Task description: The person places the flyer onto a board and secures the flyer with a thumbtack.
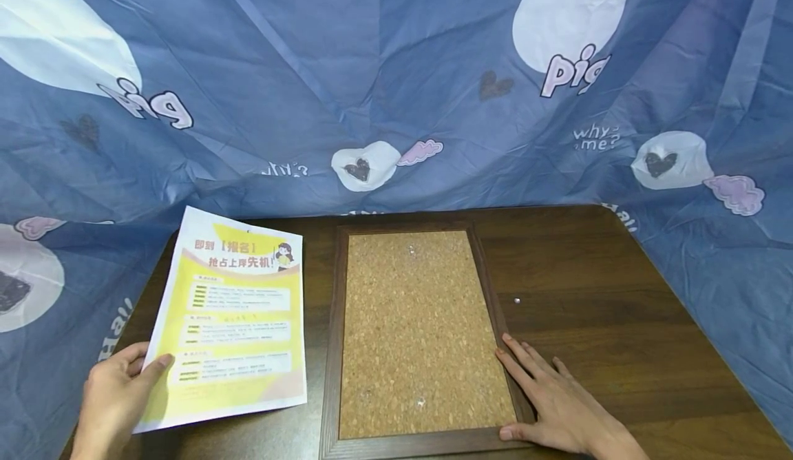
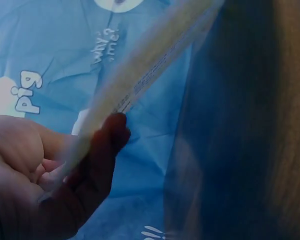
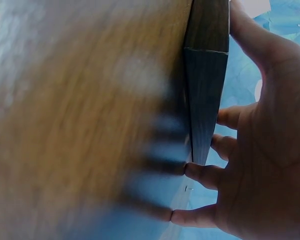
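Note:
In the head view my left hand [image 1: 118,394] pinches a yellow and white printed flyer [image 1: 238,322] by its lower left edge, thumb on the printed face. The sheet is held up at the left of the table, and in the left wrist view the paper [image 2: 140,75] appears nearly edge-on. A cork board [image 1: 427,329] in a dark wooden frame [image 1: 333,350] lies at the middle. My right hand [image 1: 557,398] rests at its lower right corner, fingers spread along the right side and thumb at the bottom edge. In the right wrist view the fingertips touch near the frame's side [image 3: 205,85].
Small clear pins stand in the cork, one near the top [image 1: 411,248] and one near the bottom [image 1: 421,401]. Another small shiny pin [image 1: 517,300] lies on the brown wooden table [image 1: 595,295] right of the frame. A blue printed cloth [image 1: 427,102] hangs behind the table.

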Tool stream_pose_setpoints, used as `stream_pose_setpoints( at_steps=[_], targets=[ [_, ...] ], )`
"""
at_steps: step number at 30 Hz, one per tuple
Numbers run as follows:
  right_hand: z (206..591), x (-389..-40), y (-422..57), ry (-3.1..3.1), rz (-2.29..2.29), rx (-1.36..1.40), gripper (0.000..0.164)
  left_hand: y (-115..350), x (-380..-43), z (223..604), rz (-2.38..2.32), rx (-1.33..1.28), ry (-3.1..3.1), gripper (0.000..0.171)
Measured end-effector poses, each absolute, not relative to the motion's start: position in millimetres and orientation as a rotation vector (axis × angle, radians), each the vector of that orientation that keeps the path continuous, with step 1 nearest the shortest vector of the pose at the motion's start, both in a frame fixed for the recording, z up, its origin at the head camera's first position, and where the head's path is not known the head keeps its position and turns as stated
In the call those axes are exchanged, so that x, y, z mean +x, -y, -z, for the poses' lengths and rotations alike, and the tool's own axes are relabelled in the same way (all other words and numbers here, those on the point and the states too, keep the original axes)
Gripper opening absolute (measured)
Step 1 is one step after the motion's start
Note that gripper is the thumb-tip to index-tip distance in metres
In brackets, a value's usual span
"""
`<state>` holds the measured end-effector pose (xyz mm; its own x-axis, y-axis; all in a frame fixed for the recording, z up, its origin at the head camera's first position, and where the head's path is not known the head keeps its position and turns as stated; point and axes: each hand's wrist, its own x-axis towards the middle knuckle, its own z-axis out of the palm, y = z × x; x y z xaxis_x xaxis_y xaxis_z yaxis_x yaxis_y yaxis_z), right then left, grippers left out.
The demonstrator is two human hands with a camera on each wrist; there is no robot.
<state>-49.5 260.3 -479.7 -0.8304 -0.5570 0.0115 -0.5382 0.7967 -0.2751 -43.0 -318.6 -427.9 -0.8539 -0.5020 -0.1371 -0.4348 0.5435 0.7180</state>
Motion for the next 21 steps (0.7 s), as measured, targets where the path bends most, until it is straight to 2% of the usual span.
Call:
stream_pose_setpoints(
  at_steps=[12, 21],
  targets=[
    [480, -50, -261, -2.882, 0.442, -0.858, 0.103, 316, -40, 419, 1.611, 0.850, 2.483, 0.050],
    [480, -49, -261, -2.912, 0.420, -0.880, 0.103, 298, -40, 426, 1.935, 0.732, 2.323, 0.045]
  ],
)
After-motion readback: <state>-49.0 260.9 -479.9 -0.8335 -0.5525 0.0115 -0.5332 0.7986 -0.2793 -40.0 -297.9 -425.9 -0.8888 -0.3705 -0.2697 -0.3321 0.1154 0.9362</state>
